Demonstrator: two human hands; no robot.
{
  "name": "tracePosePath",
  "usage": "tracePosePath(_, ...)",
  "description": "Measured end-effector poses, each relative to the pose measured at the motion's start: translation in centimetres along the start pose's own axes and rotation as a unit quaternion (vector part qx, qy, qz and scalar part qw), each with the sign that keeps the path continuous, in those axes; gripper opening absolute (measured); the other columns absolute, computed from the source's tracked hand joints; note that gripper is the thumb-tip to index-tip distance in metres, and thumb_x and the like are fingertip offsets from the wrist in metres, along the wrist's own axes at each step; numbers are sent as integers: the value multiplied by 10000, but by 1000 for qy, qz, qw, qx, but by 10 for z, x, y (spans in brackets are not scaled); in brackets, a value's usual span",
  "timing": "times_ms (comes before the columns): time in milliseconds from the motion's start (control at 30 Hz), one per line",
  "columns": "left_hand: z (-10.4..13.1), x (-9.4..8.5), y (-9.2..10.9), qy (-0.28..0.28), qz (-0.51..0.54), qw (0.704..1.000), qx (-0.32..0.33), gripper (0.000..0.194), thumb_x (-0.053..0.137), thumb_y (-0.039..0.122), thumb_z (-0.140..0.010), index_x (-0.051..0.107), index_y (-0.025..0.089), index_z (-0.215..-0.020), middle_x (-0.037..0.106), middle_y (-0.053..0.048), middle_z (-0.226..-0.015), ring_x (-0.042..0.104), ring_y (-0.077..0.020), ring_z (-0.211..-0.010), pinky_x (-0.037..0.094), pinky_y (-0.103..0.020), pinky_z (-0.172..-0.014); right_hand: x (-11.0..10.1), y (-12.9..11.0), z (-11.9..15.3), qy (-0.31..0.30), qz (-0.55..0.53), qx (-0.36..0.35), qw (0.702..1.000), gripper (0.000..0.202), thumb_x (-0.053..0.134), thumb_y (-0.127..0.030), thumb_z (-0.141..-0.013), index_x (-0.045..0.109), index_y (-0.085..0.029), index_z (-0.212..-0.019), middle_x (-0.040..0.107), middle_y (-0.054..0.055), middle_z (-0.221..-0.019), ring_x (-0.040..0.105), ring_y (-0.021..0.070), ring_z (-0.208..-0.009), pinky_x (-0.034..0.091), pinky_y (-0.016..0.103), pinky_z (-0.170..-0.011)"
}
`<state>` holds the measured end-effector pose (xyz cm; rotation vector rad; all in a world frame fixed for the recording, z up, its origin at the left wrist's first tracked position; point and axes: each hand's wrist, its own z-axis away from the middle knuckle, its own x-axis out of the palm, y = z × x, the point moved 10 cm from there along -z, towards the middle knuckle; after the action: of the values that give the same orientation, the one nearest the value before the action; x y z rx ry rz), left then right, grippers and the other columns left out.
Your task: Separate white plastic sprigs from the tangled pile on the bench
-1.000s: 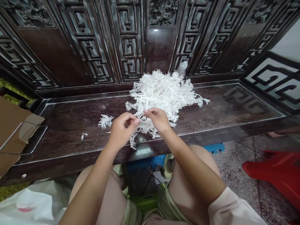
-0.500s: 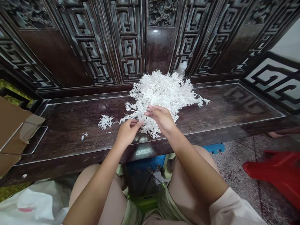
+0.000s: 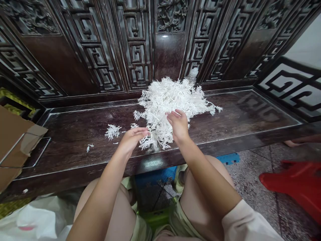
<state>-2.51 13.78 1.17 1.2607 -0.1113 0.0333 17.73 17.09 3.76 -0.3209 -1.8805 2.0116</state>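
Best to handle lightly, by the stems, the tangled heap of white, thin-branched, plastic-looking sprigs [image 3: 170, 97], between back and front edges of the dark-brown wooden bench [image 3: 240, 117]. With left hand [image 3: 131, 138] pinched, apparently on one sprig [image 3: 148, 143]; with right hand [image 3: 180, 126] half open over heap, impossible to tell if holding anything.

You've got a long, dark wooden bench [image 3: 225, 143] right in front of you, pale lines edging its seat [image 3: 82, 129]. The back [image 3: 167, 57] is pretty fancy: plain panels, squared-off lattice [image 3: 136, 42], dense carving [image 3: 172, 15] up top. Your right armrest [image 3: 288, 106] has a similar angular pattern, mirrored in the shiny seat, with a plain whitish wall [image 3: 307, 47] beyond. Floor's [image 3: 260, 197] speckled with dark straight seams, and some red plastic piece [image 3: 293, 187] is there on your right, too cut off to identify. Light's coolish, with a bright glare [image 3: 153, 163] on the bench's front edge.
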Motion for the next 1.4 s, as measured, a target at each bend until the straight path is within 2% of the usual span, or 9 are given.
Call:
tracePosePath(100,3,-5,12,7,26,1000,13,298,742,269,-552,645,157,-810,688,-56,-786,611,-174,-824,393,-323,-852,6,-3,5,-34,149,-29,988,544,605,-352,-653,402,-200,-1135,406,131,-1206,539,191,-922,423,355,-795)
tracePosePath(233,4,-11,20,23,37,999,33,311,743,279,-557,628,158,-820,687,-46,-800,603,-152,-833,397,-294,-841,27,-22,30,-88,359,-129,920,344,535,-389,-717,517,-180,-989,451,113,-1059,520,208,-836,392,391,-759)
tracePosePath(300,4,-13,22,28,42,998,41,302,740,287,-563,624,157,-810,684,-42,-795,599,-144,-830,400,-283,-829,35,-40,46,-91,352,-202,909,275,485,-367,-767,524,-178,-963,467,98,-1012,509,195,-847,398,363,-746)
tracePosePath(400,5,-8,25,15,45,997,56,274,731,284,-577,628,151,-792,679,-39,-770,599,-137,-802,406,-272,-807,60,-50,67,-213,263,-264,903,208,443,-359,-812,551,-188,-860,514,57,-924,508,152,-851,406,313,-777)
tracePosePath(600,3,-5,24,8,69,995,69,253,738,268,-563,636,147,-761,675,-34,-750,601,-132,-755,415,-263,-771,88,-11,75,-393,140,-129,900,265,511,-387,-777,530,-189,-953,591,43,-934,547,133,-866,420,299,-794)
tracePosePath(867,-6,-14,16,45,109,990,72,252,753,249,-535,644,146,-738,631,1,-674,545,-79,-644,400,-214,-671,82,8,61,-348,104,-40,931,209,615,-328,-671,570,-157,-782,605,18,-732,565,125,-707,422,287,-701)
tracePosePath(1067,-6,-17,22,58,77,990,102,251,738,281,-559,650,155,-757,635,-7,-711,545,-89,-682,405,-219,-689,81,-1,63,-359,127,-81,921,161,528,-315,-743,582,-163,-749,619,21,-735,566,124,-722,416,281,-717)
tracePosePath(1267,0,-2,28,-1,-94,991,99,302,688,370,-615,668,154,-825,660,-48,-801,563,-138,-736,413,-252,-687,78,-16,69,-337,241,-183,891,205,448,-328,-799,592,-181,-799,611,18,-789,538,128,-746,375,264,-696)
tracePosePath(1400,1,-8,31,15,-140,985,102,283,691,392,-597,671,152,-745,653,-41,-721,548,-140,-672,403,-257,-632,81,-16,74,-359,267,-193,873,220,402,-334,-820,560,-184,-787,585,8,-750,505,118,-698,347,250,-653)
